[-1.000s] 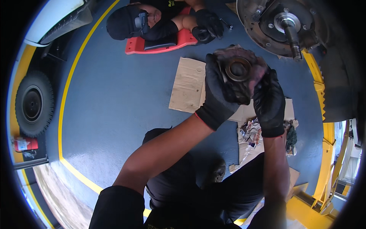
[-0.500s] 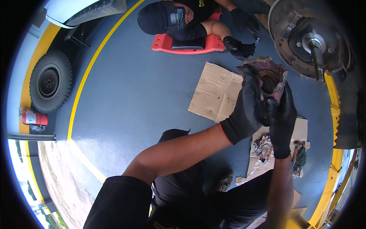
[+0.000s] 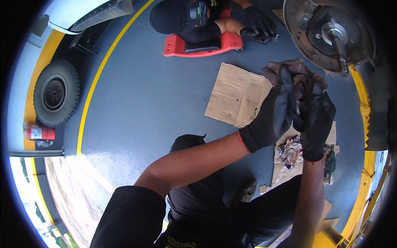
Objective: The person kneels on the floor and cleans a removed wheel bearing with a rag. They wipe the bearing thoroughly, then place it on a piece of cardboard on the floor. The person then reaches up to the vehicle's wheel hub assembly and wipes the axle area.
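Head view, the only one. Metal ring is up in the air over the floor, between both gloved hands, bunched in with a dirty rag. Left hand clamped on the ring and rag from the left; right hand curled round them from the right. Hands close together; exact fingertip contact hidden.

Ring sits past the right edge of a cardboard sheet, near that sheet's top right corner. Second cardboard lies below the right hand, scraps on its middle, dark cloth at its right edge. Axle hub stands above and right of the ring, apart from it. Co-worker lies on a red creeper beyond the cardboard's top edge, gloved hands close together.

Step in hand, my read: wiping the ring. Next move probably calls for a firm two-handed hold, turning the ring against the rag.
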`<state>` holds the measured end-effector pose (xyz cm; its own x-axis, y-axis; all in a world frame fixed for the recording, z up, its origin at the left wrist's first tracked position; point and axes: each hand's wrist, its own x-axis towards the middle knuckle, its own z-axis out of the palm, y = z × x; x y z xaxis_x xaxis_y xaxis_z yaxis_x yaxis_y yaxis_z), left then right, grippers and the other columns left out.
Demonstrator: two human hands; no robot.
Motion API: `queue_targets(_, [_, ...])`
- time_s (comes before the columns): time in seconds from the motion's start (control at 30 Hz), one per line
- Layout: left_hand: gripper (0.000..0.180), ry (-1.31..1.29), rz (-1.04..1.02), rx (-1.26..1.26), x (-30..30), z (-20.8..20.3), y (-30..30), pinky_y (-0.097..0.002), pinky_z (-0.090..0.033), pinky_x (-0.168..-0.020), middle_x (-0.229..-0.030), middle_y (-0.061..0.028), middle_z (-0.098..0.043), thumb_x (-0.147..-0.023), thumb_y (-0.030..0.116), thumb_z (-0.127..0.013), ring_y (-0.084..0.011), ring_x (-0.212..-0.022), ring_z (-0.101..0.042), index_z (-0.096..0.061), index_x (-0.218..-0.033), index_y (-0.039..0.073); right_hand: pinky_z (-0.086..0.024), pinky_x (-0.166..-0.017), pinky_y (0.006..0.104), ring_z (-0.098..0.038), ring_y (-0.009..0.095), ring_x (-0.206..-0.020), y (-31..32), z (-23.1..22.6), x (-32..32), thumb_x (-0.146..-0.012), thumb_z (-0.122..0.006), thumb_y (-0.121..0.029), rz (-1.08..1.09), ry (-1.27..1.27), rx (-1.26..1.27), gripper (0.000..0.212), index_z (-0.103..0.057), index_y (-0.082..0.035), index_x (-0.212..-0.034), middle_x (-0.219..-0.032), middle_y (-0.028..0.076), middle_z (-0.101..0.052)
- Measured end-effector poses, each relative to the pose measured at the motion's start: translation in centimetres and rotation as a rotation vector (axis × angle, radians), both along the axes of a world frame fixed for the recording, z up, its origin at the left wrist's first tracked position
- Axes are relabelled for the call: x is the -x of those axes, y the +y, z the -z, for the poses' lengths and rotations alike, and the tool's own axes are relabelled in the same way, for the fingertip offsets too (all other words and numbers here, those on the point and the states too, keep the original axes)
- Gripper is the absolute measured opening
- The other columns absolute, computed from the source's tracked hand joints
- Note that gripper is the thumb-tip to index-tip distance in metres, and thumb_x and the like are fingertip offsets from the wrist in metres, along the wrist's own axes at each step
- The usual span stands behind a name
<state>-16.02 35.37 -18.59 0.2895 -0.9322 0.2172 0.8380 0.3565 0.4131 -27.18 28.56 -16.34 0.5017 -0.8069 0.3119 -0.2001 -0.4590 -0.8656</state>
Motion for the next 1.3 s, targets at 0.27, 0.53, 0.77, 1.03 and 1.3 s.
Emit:
queue_targets(0.27, [0.063,0.312,0.052,-0.082,-1.2,1.9,-0.5,-0.0480,-0.053,-0.115,-0.137,-0.0105,-0.068,-0.112,0.064,-0.042,-0.0279,-0.130,-0.066,-0.060,-0.141,0.011,-0.055,-0.097,0.0323,-0.071,0.017,-0.110,-2.2,4.4,2.1,-0.114,-0.048,-0.014,-0.064,-0.106,0.093,0.036,-0.064,0.007,-0.138,-0.123,0.014,-0.075])
queue_targets(0.53, [0.079,0.083,-0.197,-0.209,-1.7,2.0,-0.8,-0.0448,-0.054,-0.109,-0.140,-0.0124,-0.067,-0.110,0.072,-0.037,-0.0289,-0.126,-0.066,-0.057,-0.147,0.006,-0.055,-0.098,0.0312,-0.071,0.014,-0.111,-1.1,2.1,0.4,-0.110,-0.064,-0.014,-0.304,-0.195,-0.120,0.040,-0.059,0.001,-0.146,-0.127,0.013,-0.074])
queue_targets(0.77, [0.078,0.294,0.154,0.063,-1.6,2.3,0.0,-0.0423,-0.057,-0.108,-0.136,-0.0152,-0.066,-0.103,0.075,-0.054,-0.0294,-0.121,-0.068,-0.060,-0.139,0.006,-0.058,-0.080,0.0378,-0.077,0.026,-0.091,0.5,1.8,-0.4,-0.101,-0.070,-0.018,-0.112,-0.123,-0.002,0.024,-0.066,0.001,-0.115,-0.103,0.021,-0.077])
queue_targets(1.03, [0.091,0.344,0.247,0.061,-1.7,2.6,0.0,-0.0462,-0.051,-0.117,-0.143,-0.0146,-0.065,-0.101,0.080,-0.050,-0.0307,-0.132,-0.064,-0.056,-0.148,0.003,-0.060,-0.081,0.0386,-0.077,0.031,-0.093,-3.0,5.5,-1.4,-0.102,-0.069,-0.020,-0.111,-0.372,0.192,0.030,-0.064,0.002,-0.123,-0.112,0.021,-0.076])
queue_targets(1.3, [0.089,-0.135,-0.255,-0.185,-1.3,1.6,0.1,-0.0452,-0.053,-0.115,-0.140,-0.0132,-0.067,-0.101,0.080,-0.049,-0.0293,-0.127,-0.067,-0.056,-0.148,0.005,-0.060,-0.089,0.0396,-0.076,0.023,-0.097,0.9,2.7,-0.8,-0.096,-0.077,-0.017,-0.252,-0.278,0.176,0.046,-0.059,-0.001,-0.135,-0.116,0.012,-0.076])
